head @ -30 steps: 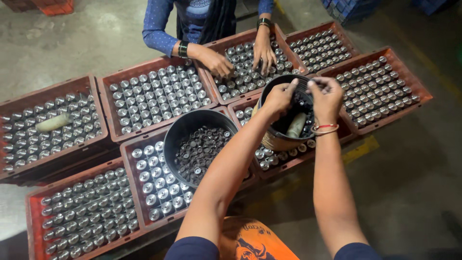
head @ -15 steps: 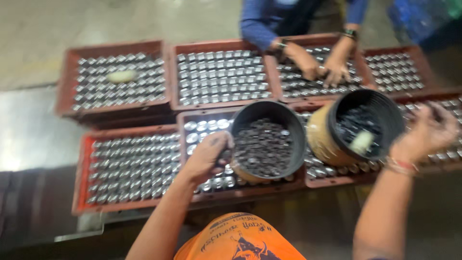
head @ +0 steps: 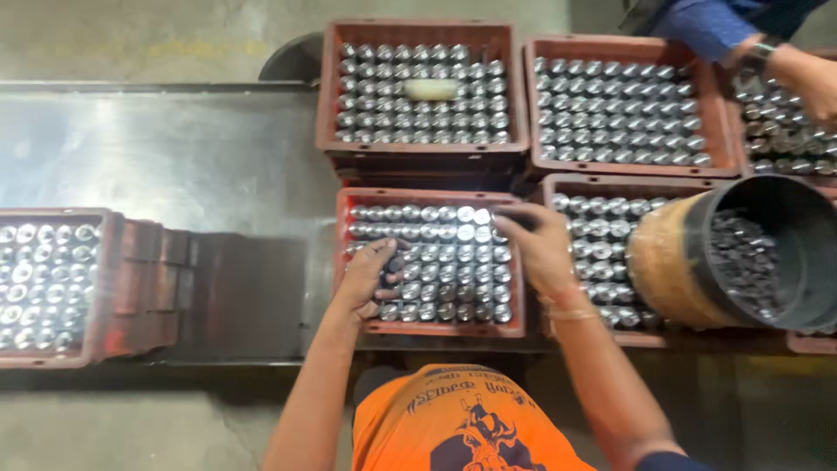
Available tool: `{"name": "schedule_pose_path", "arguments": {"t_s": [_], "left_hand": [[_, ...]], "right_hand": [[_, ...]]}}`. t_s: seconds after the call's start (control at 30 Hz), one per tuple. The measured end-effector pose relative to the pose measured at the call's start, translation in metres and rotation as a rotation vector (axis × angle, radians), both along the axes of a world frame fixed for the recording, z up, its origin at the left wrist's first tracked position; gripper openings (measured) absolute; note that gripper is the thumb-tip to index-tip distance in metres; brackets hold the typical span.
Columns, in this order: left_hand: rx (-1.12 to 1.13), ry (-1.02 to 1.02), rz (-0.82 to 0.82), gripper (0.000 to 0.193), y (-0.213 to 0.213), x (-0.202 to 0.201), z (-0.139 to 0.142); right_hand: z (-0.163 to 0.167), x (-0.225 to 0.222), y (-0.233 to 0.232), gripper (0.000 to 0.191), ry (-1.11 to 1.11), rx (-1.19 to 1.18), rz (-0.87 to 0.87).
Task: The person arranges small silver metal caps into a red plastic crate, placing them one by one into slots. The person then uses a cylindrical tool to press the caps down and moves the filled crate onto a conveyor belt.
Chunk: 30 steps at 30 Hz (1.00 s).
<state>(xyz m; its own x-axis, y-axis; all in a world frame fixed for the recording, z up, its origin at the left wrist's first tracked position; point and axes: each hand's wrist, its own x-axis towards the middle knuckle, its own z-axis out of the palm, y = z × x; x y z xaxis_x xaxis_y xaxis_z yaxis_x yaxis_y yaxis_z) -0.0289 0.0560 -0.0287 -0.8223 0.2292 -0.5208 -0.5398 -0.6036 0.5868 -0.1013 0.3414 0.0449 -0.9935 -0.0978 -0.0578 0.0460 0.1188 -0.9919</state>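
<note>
A red-brown crate (head: 433,330) packed with rows of shiny metal cylinders (head: 453,262) sits right in front of me. My left hand (head: 368,281) lies on the crate's left side, its fingers curled around a few cylinders. My right hand (head: 542,249) is palm down over the crate's right edge. Its fingertips reach the top right rows, and blur hides whether they grip anything. An orange printed shirt (head: 462,419) shows below my arms.
A tilted black bucket (head: 671,262) with a tan outside holds dark small parts at the right. More filled crates stand behind (head: 418,30), back right (head: 619,166) and far left (head: 113,279). A pale oblong piece (head: 432,89) lies on the back crate. Another person's hand (head: 806,78) works at top right.
The view has swung left and both my hands have left the buckets. They now rest on the near crate of cylinders, and only one bucket remains in sight.
</note>
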Motion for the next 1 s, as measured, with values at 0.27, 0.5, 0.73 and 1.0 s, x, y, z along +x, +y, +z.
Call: {"name": "schedule_pose_path", "arguments": {"t_s": [0.27, 0.5, 0.73, 1.0], "left_hand": [[-0.055, -0.095, 0.003, 0.023, -0.116, 0.036, -0.028], [-0.043, -0.117, 0.006, 0.027, -0.152, 0.057, -0.028], [0.021, -0.125, 0.05, 0.027, -0.165, 0.051, -0.035], [0.066, -0.1, 0.022, 0.028, -0.151, 0.025, -0.058]], "right_hand": [[-0.14, -0.025, -0.202, 0.015, 0.332, 0.374, 0.145], [-0.158, -0.044, -0.267, 0.01, 0.665, 0.421, 0.194], [-0.156, -0.063, -0.273, 0.008, 0.59, 0.719, 0.429], [-0.146, -0.083, -0.279, 0.017, 0.756, 0.887, 0.746]]}}
